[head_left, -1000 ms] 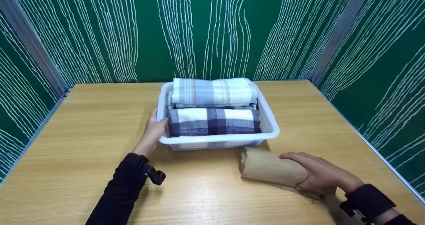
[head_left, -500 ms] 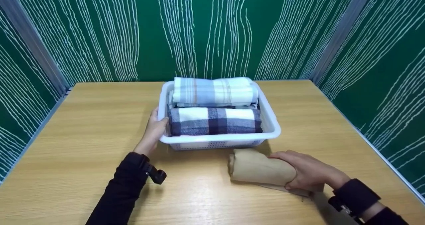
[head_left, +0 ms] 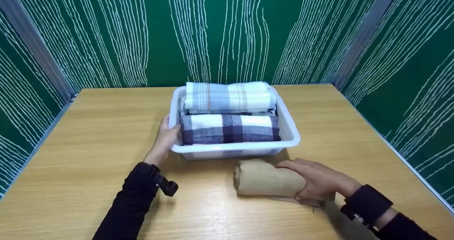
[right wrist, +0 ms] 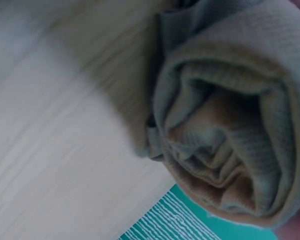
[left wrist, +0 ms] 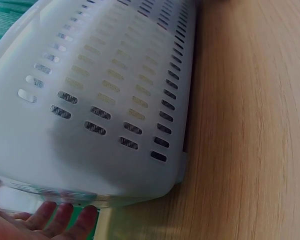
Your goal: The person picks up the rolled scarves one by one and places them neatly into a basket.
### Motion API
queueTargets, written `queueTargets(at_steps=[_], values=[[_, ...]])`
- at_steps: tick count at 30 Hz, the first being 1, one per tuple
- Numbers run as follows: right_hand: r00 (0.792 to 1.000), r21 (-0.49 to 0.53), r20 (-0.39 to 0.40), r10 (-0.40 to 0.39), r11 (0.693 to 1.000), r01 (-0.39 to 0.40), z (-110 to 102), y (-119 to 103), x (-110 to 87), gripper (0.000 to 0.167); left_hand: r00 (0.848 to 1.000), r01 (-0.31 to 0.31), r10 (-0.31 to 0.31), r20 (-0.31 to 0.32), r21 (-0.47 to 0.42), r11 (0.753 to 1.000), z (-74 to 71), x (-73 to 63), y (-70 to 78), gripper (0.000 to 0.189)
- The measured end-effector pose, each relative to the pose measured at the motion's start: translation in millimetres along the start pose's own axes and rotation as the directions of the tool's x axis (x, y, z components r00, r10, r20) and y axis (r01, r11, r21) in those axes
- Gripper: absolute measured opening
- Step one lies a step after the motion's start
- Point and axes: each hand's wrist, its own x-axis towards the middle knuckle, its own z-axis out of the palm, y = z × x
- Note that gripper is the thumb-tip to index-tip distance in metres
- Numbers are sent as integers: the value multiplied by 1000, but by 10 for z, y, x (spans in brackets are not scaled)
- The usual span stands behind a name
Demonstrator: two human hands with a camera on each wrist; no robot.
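Note:
My left hand (head_left: 164,137) holds the left rim of a white plastic basket (head_left: 232,148), thumb over the edge and fingers along the outside. In the left wrist view its fingertips show at the slotted wall of the basket (left wrist: 90,145). Inside lie a rolled light-blue and white plaid cloth (head_left: 228,97) at the back and a rolled dark purple-grey and white plaid cloth (head_left: 232,130) in front. My right hand (head_left: 315,178) grips a rolled tan cloth (head_left: 264,179) by its right part, just in front of the basket. The spiral end of the tan roll (right wrist: 230,140) fills much of the right wrist view.
The wooden table (head_left: 88,155) spreads around the basket on every side. Green panels (head_left: 241,34) with wavy white lines stand behind it and along both sides, joined by grey corner posts (head_left: 365,34).
My right hand has slid the tan roll leftward along the front of the basket. My left hand and the basket have stayed put.

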Motion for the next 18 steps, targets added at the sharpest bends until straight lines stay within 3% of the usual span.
queueTargets(at_steps=[7, 18], values=[[999, 20, 45, 5, 1000, -5, 7, -57, 106, 91, 1000, 8, -8, -3, 0, 1000, 2, 5, -1, 59], [998, -20, 34, -49, 999, 50, 36, -137, 215, 90, 1000, -6, 6, -11, -1, 1000, 9, -6, -3, 58]])
